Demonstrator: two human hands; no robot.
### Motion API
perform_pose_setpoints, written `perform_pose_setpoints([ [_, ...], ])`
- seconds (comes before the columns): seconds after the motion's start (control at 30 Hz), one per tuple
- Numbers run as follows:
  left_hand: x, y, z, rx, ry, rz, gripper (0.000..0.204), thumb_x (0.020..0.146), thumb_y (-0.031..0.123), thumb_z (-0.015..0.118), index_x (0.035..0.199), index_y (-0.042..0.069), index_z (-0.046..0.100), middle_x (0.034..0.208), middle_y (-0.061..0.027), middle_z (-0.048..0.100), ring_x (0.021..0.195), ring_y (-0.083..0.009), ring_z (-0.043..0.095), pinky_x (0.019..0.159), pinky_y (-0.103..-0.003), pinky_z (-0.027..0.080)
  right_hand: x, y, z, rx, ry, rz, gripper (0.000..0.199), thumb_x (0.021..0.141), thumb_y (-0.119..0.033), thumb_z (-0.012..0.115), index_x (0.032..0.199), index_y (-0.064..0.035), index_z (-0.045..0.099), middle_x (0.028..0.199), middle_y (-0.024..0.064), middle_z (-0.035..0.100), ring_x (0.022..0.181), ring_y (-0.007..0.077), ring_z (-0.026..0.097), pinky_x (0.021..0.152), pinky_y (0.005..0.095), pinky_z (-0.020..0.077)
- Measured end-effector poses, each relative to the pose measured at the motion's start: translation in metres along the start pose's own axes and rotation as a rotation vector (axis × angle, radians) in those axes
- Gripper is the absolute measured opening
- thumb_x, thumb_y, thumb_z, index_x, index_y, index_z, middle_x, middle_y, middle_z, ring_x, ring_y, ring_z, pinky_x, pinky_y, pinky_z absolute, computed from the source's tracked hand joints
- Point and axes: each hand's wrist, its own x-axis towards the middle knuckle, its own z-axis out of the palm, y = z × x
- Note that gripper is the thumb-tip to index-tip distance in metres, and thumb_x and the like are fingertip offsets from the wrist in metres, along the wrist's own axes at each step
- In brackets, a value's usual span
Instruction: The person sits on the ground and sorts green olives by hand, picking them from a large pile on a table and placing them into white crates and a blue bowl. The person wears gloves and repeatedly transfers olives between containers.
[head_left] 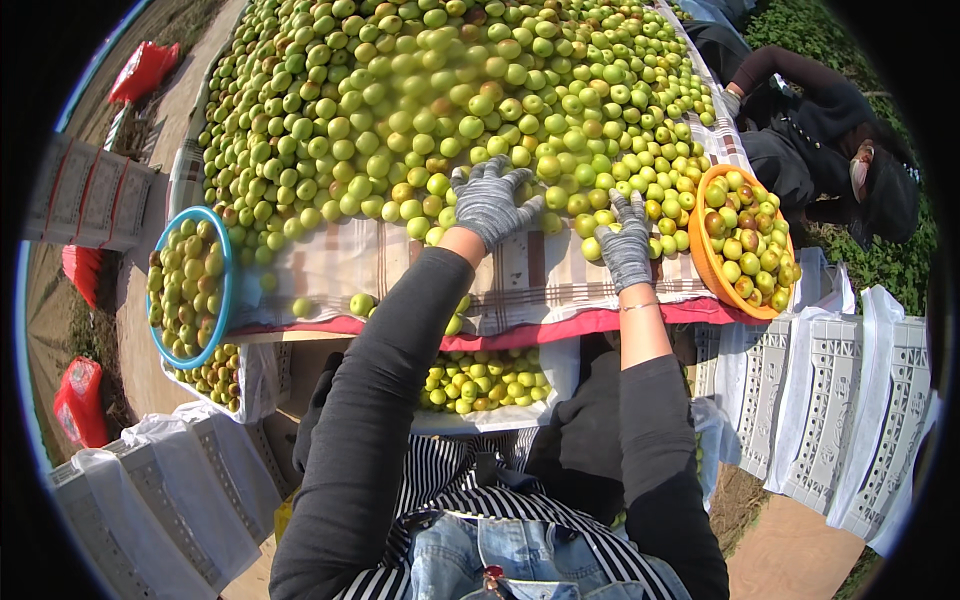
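A broad heap of round green fruits (300, 130), some blushed brown and looking like jujubes, covers a table spread with a checked cloth (345, 262). My left hand (490, 205), in a grey knitted glove, rests at the heap's near edge with its fingers spread, touching fruits. To its right is my right hand (626, 245), gloved the same way, palm down with fingers stretched out against the fruits. Neither hand grips a fruit that I can see. Several loose fruits lie on the cloth, partly behind my left forearm.
A blue-rimmed basket (229, 290) of fruits stands at the left corner, an orange basket (708, 255) at the right. Below the table edge sits a lined crate (560, 385) of fruits. Grey crates (755, 390) flank both sides. Another person (815, 120) sits at the far right.
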Motion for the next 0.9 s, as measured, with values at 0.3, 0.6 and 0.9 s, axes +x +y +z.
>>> perform_pose_setpoints([
  [0.3, -0.089, -0.034, -0.005, -0.289, 0.154, 0.248, 0.042, 0.076, 0.034, 0.062, 0.112, 0.012, 0.059, 0.115, -0.0133, 0.052, 0.113, -0.0310, 0.044, 0.097, -0.043, 0.032, -0.021, -0.030, 0.016, 0.314, -0.469, -0.216, 0.059, 0.068, -0.002, 0.055, 0.126, -0.0107, 0.048, 0.132, 0.0118, 0.044, 0.122, 0.0247, 0.041, 0.099, 0.0305, 0.0357],
  [0.6, -0.061, -0.125, -0.024, -0.040, 0.164, -0.207, 0.053, 0.076, 0.044, 0.059, 0.121, 0.016, 0.053, 0.129, -0.0105, 0.045, 0.123, -0.0289, 0.035, 0.103, -0.040, 0.028, -0.025, -0.048, 0.024, 0.397, -0.412, -0.192, 0.061, 0.068, 0.006, 0.052, 0.127, -0.0092, 0.047, 0.133, 0.0083, 0.044, 0.122, 0.0185, 0.040, 0.098, 0.0274, 0.0340],
  [0.9, -0.077, -0.080, -0.017, -0.153, 0.083, -0.126, 0.045, 0.075, 0.041, 0.062, 0.111, 0.014, 0.059, 0.117, -0.0139, 0.052, 0.115, -0.0323, 0.042, 0.099, -0.041, 0.034, -0.049, -0.076, 0.041, 0.549, -0.693, -0.107, 0.057, 0.070, 0.001, 0.049, 0.125, -0.0079, 0.050, 0.134, 0.0053, 0.043, 0.126, 0.0179, 0.037, 0.103, 0.0289, 0.0295],
])
